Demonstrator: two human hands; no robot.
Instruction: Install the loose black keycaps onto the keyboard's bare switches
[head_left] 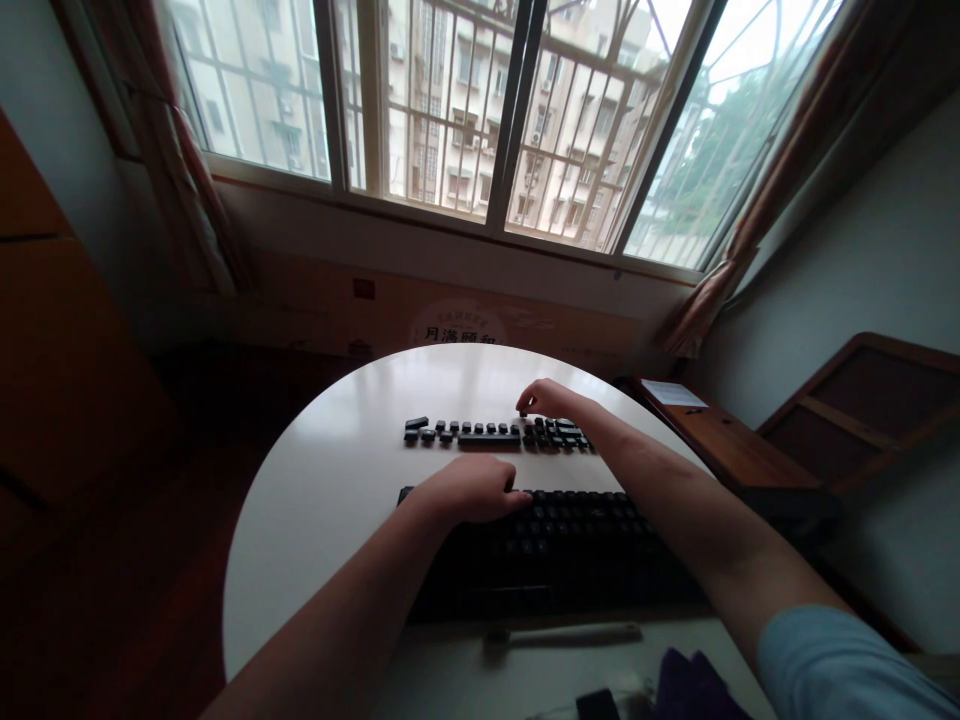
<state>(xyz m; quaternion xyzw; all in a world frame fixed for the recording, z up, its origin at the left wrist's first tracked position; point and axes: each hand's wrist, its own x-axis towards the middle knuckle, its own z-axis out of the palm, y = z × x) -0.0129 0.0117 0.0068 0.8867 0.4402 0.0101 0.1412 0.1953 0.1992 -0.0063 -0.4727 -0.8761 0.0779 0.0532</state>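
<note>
Tabletop (315,520), round and white, holds a big black keyboard (555,550). Just past it sit rows of loose black keycaps (495,440). The left hand (480,487) is curled on the keyboard's far edge; I can't tell if it grips anything. The right hand (546,398), nearly closed, pinches one little keycap (523,412) behind the rows.

Readable text: one line, 月满颐和, in large dark characters (459,335) on a pale round patch (427,315). The patch stands on the cardboard (394,300) below the window (507,130), beyond the far edge of the table (322,480). A smaller arc of characters (461,318) above the line: too blurred to read. Red square (364,289) on the cardboard, left of the patch: markings illegible. Key legends on the keyboard (577,512): too small to read. Paper (673,393) at right: contents illegible.
</note>
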